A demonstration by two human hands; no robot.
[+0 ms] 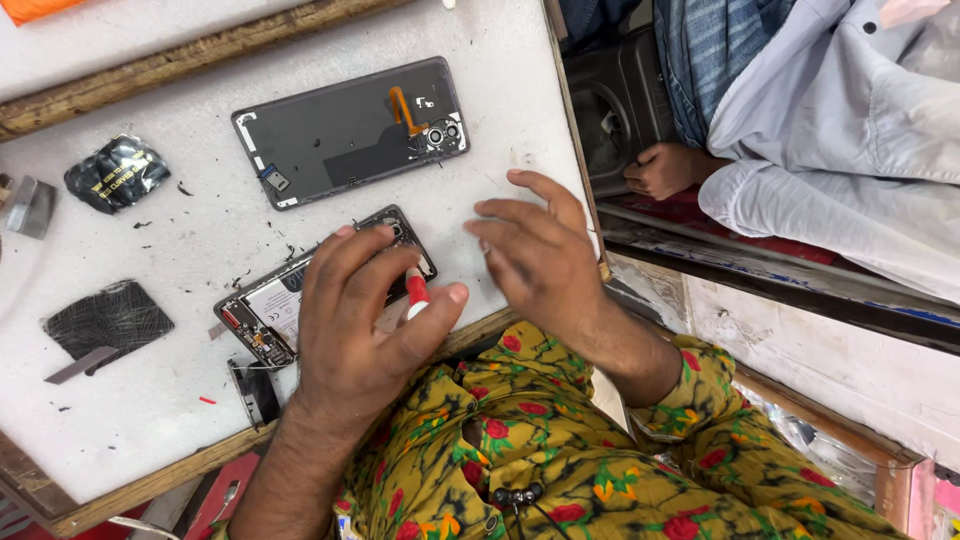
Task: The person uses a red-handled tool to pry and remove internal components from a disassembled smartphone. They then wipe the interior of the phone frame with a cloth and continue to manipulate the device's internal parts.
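Left hand (350, 320) pressed on opened phone (275, 310) near worktop (150, 400) edge, fingers clamped on red-and-white tool (416, 292); right hand (540, 250) hovering, fingers apart. Risked slipping, gouging circuitry.

— Where does the view look from?
— From the person's head, steeply down and close onto the white wood-framed worktop (150, 400).
— How is it turned?
— Tilted: the worktop's near edge runs diagonally, its right edge cutting up the middle.
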